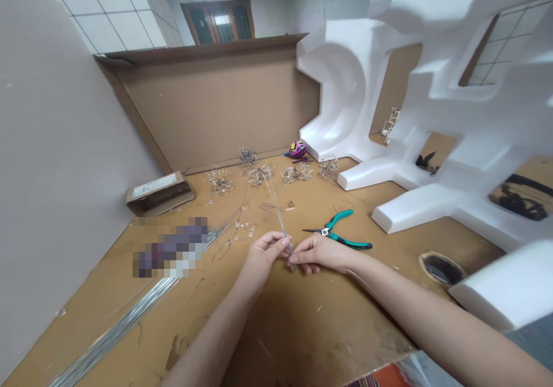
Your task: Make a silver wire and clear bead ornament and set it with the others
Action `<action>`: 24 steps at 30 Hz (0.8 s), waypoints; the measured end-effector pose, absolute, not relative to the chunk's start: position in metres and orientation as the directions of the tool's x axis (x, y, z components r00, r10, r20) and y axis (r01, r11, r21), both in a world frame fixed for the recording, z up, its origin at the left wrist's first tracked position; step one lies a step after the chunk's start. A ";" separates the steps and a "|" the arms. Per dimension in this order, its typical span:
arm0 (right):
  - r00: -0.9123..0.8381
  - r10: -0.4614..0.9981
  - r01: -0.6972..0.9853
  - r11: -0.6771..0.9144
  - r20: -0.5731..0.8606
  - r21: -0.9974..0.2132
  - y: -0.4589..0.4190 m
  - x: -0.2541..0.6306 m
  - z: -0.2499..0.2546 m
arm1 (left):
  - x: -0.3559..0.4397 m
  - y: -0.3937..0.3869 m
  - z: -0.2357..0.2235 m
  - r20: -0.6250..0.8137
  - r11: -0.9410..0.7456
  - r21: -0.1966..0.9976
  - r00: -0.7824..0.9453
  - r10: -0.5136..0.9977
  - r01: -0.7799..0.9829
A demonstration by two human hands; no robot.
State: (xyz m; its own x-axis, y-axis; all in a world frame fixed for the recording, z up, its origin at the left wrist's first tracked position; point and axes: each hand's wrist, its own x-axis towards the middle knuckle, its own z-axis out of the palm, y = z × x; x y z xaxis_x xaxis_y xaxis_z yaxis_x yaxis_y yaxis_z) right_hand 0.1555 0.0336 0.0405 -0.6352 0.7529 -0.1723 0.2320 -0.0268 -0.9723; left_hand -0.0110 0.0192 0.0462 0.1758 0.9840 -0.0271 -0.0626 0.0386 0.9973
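Note:
Several thin metal wires [276, 205] rise from between my hands and spread apart a little toward the far side of the table. My left hand [266, 253] pinches them between thumb and fingers. Just below and to the right, my right hand [320, 253] pinches the lower end of the same wires, its fingertips close to the left ones. Long-nose pliers [345, 238] with green and black handles lie spread behind my right hand. Left of my hands, a bundle of long straight wires [123, 323] stretches across the table, partly under a pixelated patch.
Curled wire pieces [220, 181] stand in a row at the back, beside a colourful small object [298, 150]. A cardboard box [161, 194] sits at the left. White foam packaging [404, 203] rises at the right, near a hole [441, 268] in the tabletop.

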 end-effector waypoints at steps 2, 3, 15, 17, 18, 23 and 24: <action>-0.566 0.812 0.294 0.034 -0.145 -0.955 0.035 0.154 0.037 | -0.011 0.019 0.046 0.042 -0.046 0.999 0.154 0.987 0.018; -0.517 0.851 0.323 0.093 -0.093 -0.942 0.036 0.152 0.035 | -0.012 0.019 0.045 0.090 -0.100 0.993 0.143 0.986 0.066; -0.344 0.894 0.631 0.447 0.288 -0.634 0.045 0.183 0.050 | -0.013 0.026 0.028 0.183 -0.226 0.958 0.228 0.956 0.177; -0.338 0.908 0.732 0.419 0.247 -0.538 0.048 0.202 0.062 | -0.014 0.027 0.030 0.080 -0.096 0.994 0.241 0.967 0.055; -0.360 0.907 0.785 0.420 0.217 -0.455 0.049 0.212 0.067 | -0.014 0.027 0.031 0.046 -0.049 0.999 0.244 0.969 0.008; -0.466 0.873 0.885 0.459 -0.142 -0.080 0.056 0.240 0.074 | -0.014 0.027 0.032 -0.030 0.063 0.991 0.265 0.964 -0.116; -0.470 0.861 0.881 0.470 -0.196 -0.047 0.057 0.241 0.073 | -0.014 0.027 0.032 -0.034 0.071 0.989 0.272 0.962 -0.128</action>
State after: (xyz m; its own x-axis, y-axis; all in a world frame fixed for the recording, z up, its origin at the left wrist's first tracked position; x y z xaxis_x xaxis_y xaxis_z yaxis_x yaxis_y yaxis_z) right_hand 0.2409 0.0569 0.0729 -0.4697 0.8608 -0.1961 0.8813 0.4703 -0.0466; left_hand -0.0136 0.0273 0.0323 0.2716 0.9618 -0.0339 -0.1276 0.0709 0.9893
